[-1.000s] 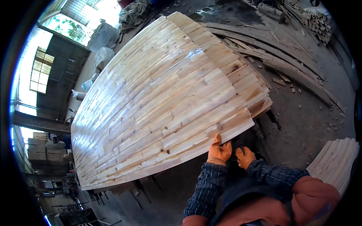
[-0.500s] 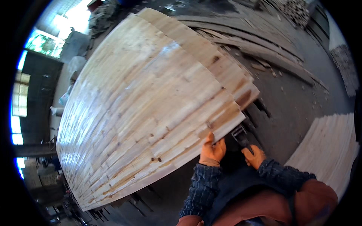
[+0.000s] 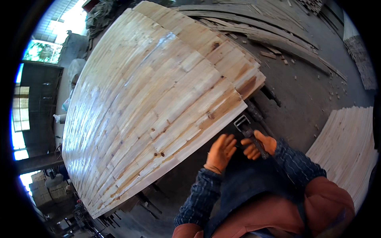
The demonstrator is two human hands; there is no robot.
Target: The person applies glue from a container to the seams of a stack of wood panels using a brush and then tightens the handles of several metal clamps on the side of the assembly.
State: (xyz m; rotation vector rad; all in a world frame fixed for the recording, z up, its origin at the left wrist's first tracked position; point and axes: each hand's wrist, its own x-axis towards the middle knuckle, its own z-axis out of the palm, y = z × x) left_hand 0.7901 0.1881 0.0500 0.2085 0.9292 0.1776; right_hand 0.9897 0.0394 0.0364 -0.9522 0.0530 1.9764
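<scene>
A large panel of glued pale wood strips (image 3: 158, 103) with brown streaks and dark knots slants across the view, its surface glossy in places. My left hand (image 3: 219, 152), in an orange glove, is off the panel's near edge, open, with its fingers stretched toward the right hand. In my right hand (image 3: 268, 142), gloved alike, is a dark-handled tool with a rectangular metal loop head (image 3: 254, 139). My right thumb and fingers lie round the handle. The loop points up toward the panel's near right corner, apart from it.
Another wood panel (image 3: 234, 55) lies beneath, jutting out to the right. Dark metal bars (image 3: 272, 96) stick out under the panels. Long boards and offcuts (image 3: 274, 37) lie on the floor beyond. At the right stands a stack of pale boards (image 3: 341, 146).
My left hand has let go of the panel's edge and opened beside the tool. My right hand has moved up a little with the tool. The view has shifted slightly.
</scene>
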